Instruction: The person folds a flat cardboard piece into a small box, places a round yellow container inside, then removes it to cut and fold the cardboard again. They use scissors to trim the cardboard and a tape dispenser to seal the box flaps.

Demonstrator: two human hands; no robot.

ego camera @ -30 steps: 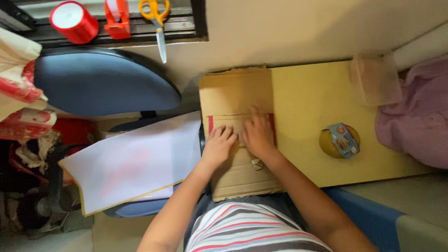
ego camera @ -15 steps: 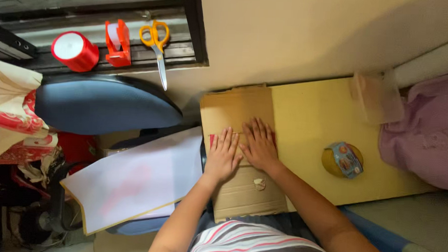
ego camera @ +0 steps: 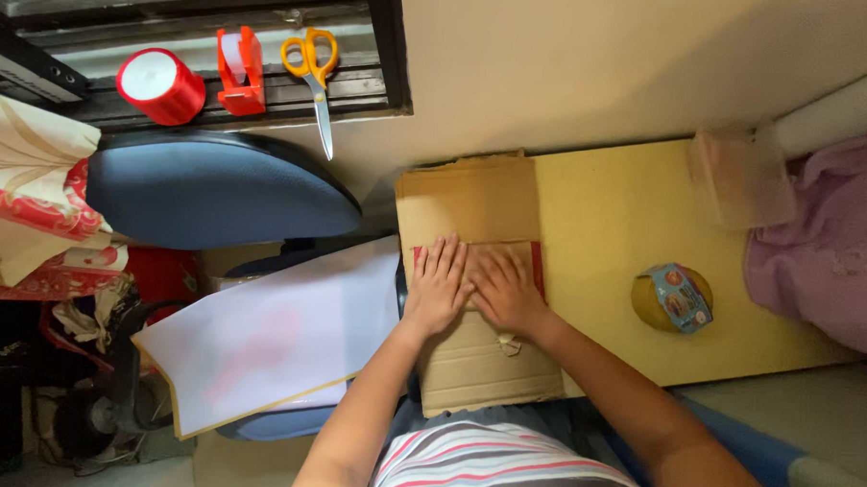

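A flat brown cardboard box (ego camera: 469, 202) lies on the left end of a yellow table (ego camera: 612, 216). Both of my hands press down flat on its middle, side by side, fingers spread and pointing away from me. My left hand (ego camera: 438, 284) covers the box's left part, next to its edge. My right hand (ego camera: 502, 289) lies just right of it, with a red strip showing beside the fingers. Neither hand grips anything.
A yellow tape roll with a blue label (ego camera: 673, 298) lies on the table to the right. Orange scissors (ego camera: 315, 71), a red tape dispenser (ego camera: 240, 71) and a red ribbon roll (ego camera: 158, 85) sit on a window ledge. A blue chair (ego camera: 214, 193) and a white sheet (ego camera: 272, 334) are left.
My hands have slid slightly along the box and lie closer together, flat on it. The view has shifted a little; nothing else has moved.
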